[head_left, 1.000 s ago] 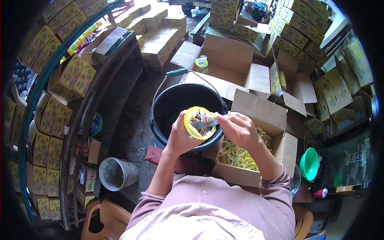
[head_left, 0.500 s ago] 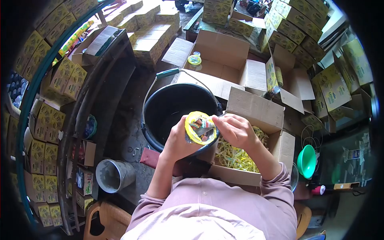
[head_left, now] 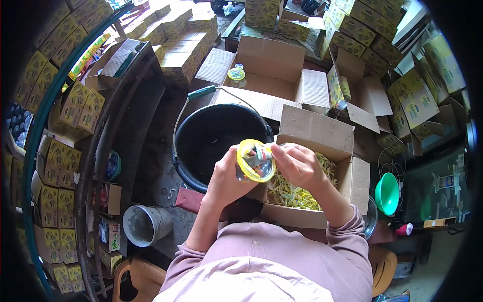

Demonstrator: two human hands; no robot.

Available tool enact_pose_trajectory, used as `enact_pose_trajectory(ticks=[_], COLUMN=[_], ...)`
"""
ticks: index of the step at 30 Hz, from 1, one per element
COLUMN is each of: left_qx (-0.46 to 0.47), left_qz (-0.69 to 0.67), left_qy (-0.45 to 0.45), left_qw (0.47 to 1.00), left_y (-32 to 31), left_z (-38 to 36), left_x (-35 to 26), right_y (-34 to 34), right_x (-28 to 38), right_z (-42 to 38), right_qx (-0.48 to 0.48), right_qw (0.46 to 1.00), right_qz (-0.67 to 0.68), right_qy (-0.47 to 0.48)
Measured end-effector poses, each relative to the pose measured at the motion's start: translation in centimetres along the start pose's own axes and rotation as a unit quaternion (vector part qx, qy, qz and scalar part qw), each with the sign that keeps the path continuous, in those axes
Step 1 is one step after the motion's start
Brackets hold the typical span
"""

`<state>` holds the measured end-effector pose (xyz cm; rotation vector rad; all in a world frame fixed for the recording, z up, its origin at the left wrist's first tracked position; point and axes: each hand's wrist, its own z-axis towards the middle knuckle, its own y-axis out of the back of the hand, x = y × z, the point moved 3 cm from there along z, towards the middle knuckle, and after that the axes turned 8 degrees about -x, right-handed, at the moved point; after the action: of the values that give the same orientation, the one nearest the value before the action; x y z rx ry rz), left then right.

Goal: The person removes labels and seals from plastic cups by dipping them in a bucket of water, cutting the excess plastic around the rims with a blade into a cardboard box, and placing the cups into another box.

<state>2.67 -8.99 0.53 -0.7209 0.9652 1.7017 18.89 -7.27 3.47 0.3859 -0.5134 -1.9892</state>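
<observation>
My left hand [head_left: 224, 173] is wrapped round a clear plastic jar [head_left: 243, 160] with a yellow rim, its mouth tilted up towards me. My right hand [head_left: 302, 167] is closed at the far side of the mouth. Between its thumb and fingertips it pinches a small printed piece, perhaps a label or sachet [head_left: 259, 155], which lies across the opening. What else is inside the jar is hard to make out. Beneath my hands are a black bucket [head_left: 193, 138] with a teal handle grip and an open cardboard box [head_left: 314, 123] holding yellow strips [head_left: 297, 195].
Beyond the bucket, an open carton [head_left: 271, 56] holds a yellow-lidded jar [head_left: 236, 74]. A grey bucket [head_left: 166, 221] stands at left beside a dark shelf loaded with printed cartons. To the right are a green bowl [head_left: 387, 194] and more cartons [head_left: 412, 108].
The whole view has shifted slightly. The printed piece in the jar's mouth has changed angle under my right fingers, and the jar has turned a little. Both hands keep their hold.
</observation>
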Motion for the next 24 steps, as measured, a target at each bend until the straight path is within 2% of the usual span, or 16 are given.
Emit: enact_pose_trajectory(ticks=[8, 10, 12, 15, 16, 19, 20, 23, 24], left_qx=[0.108, 0.172, 0.220, 0.299, 0.283, 0.367, 0.382, 0.501, 0.482], left_qz=[-0.093, -0.174, -0.262, -0.350, -0.379, -0.418, -0.427, -0.477, -0.497], left_qy=[0.019, 0.033, 0.073, 0.168, 0.165, 0.233, 0.200, 0.228, 0.227], left_qw=[0.990, 0.969, 0.937, 0.872, 0.865, 0.798, 0.794, 0.685, 0.685], left_y=[-0.3, -0.6, -0.9, -1.4, -1.6, -2.8, -3.5, -5.4, -6.0], left_z=[-0.5, -0.9, -1.2, -2.3, -2.6, -3.8, -4.1, -4.1, -4.1], left_x=[-0.3, -0.1, -0.6, -1.0, -1.8, -1.6, -1.1, -1.6, -2.4], right_y=[0.9, 1.4, 2.5, 2.8, 3.4, 4.6, 5.0, 6.5, 7.1], right_x=[0.3, 0.5, 0.9, 1.2, 1.2, 1.8, 1.9, 1.9, 2.0], right_z=[0.3, 0.3, 0.5, -0.2, -0.1, -0.2, -0.4, -1.4, -1.7], right_qx=[-0.012, -0.005, 0.038, -0.014, -0.002, -0.014, -0.014, -0.003, -0.005], right_qw=[0.999, 0.999, 0.998, 0.999, 0.999, 0.999, 0.999, 1.000, 1.000], right_qz=[0.016, 0.015, 0.056, 0.014, 0.025, 0.039, 0.032, 0.026, 0.019], right_qy=[0.028, 0.028, 0.016, 0.037, 0.039, 0.034, 0.033, 0.018, 0.014])
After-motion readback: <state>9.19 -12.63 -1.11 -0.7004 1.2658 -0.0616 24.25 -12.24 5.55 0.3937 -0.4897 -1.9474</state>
